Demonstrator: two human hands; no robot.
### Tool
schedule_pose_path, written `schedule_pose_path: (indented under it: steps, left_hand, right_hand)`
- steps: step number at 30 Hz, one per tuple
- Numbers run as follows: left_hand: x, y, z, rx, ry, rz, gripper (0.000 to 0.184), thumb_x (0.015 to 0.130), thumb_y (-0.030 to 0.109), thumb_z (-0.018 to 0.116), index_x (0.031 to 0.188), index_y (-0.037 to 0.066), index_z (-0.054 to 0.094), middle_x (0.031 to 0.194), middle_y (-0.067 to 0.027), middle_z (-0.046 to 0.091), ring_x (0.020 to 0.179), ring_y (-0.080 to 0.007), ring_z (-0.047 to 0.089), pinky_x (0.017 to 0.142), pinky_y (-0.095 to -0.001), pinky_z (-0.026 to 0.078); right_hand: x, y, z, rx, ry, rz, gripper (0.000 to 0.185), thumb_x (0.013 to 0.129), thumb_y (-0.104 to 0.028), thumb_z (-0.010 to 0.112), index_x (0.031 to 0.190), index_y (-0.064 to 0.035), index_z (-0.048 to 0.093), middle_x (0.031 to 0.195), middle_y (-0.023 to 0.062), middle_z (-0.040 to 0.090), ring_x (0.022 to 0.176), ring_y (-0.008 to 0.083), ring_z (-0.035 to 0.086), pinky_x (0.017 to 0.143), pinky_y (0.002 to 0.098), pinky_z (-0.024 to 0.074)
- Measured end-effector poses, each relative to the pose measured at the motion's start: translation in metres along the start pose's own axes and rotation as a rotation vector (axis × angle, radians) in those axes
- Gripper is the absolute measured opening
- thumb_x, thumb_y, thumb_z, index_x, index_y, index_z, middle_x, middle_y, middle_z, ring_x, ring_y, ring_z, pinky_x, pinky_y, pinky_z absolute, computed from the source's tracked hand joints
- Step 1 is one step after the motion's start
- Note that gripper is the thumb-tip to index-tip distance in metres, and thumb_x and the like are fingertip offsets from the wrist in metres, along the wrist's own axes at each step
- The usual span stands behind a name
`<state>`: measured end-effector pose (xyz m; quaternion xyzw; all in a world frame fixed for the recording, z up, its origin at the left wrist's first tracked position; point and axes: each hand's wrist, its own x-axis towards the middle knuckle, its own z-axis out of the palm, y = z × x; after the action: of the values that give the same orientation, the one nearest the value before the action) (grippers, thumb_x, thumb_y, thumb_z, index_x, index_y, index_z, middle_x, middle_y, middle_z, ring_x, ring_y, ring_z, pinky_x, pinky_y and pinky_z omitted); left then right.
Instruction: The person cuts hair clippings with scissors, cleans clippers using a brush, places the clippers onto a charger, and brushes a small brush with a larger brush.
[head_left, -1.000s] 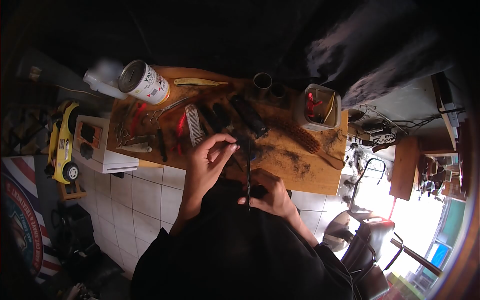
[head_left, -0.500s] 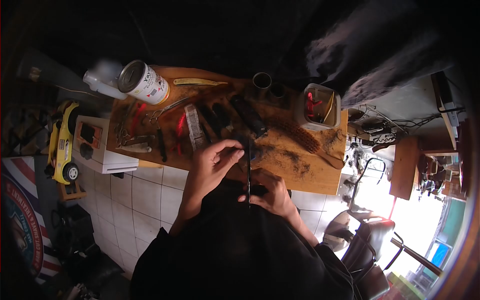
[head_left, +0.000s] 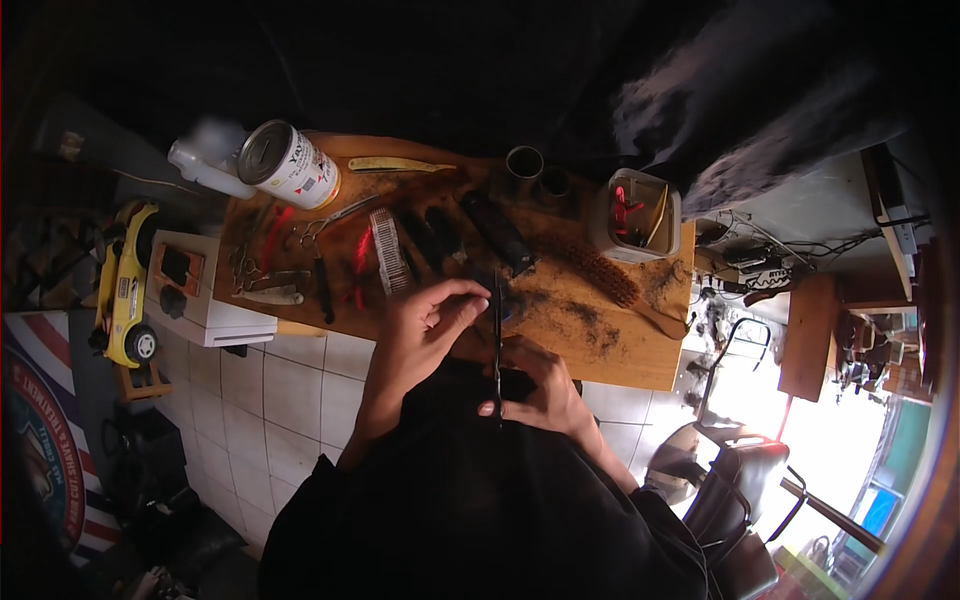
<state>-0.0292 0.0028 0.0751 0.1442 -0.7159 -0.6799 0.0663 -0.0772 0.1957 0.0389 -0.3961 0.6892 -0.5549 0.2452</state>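
Observation:
A thin, dark, blade-like tool (head_left: 497,345) stands upright in view between my hands, seen edge-on, so its exact kind does not show. My left hand (head_left: 420,325) pinches its upper end between thumb and fingertips. Lower down, my right hand (head_left: 545,385) is closed around its lower part, the thumb lying at its bottom end. Just past my fingers on the wooden table lie black hair clippers (head_left: 497,232), a pale comb (head_left: 388,250) and a brown-bristled brush (head_left: 595,270). A pair of scissors (head_left: 325,222) rests farther left.
Loose dark hair (head_left: 585,325) is scattered over the wooden table (head_left: 640,365). A labelled can (head_left: 290,165) stands at the back left, a plastic tub (head_left: 640,245) at the back right. A yellow toy car (head_left: 128,290) is at far left; a chair (head_left: 745,485) is at lower right.
The tool has shifted slightly, its upper part a little to the left. My right thumb has slid a little downward. My left hand keeps nearly the same place.

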Motion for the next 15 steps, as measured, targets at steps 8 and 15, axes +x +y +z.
schedule_pose_path:
  steps: [8,15]
  left_hand:
    - [-0.0022,0.0005,-0.0033,0.131,-0.101,-0.016,0.009,0.092,0.006,0.064,0.099,0.0,0.066,0.081,0.0055,0.059,0.068,0.0038,0.045,0.051,-0.0138,0.032]
    - [-0.0021,0.0016,-0.0058,0.142,-0.124,-0.035,0.011,0.094,0.009,0.062,0.098,-0.001,0.064,0.078,0.0057,0.057,0.069,0.003,0.044,0.056,-0.0151,0.036]
  right_hand:
    - [-0.0008,0.0,-0.0005,0.05,0.004,0.004,0.056,0.068,-0.028,0.086,0.11,0.0034,0.063,0.098,0.0148,0.063,0.091,0.0264,0.066,0.081,0.0364,0.0537]
    - [-0.0034,-0.0006,0.0007,0.065,-0.014,0.071,0.049,0.069,-0.025,0.086,0.105,0.0008,0.065,0.095,0.0112,0.065,0.085,0.0227,0.067,0.075,0.0333,0.0545]
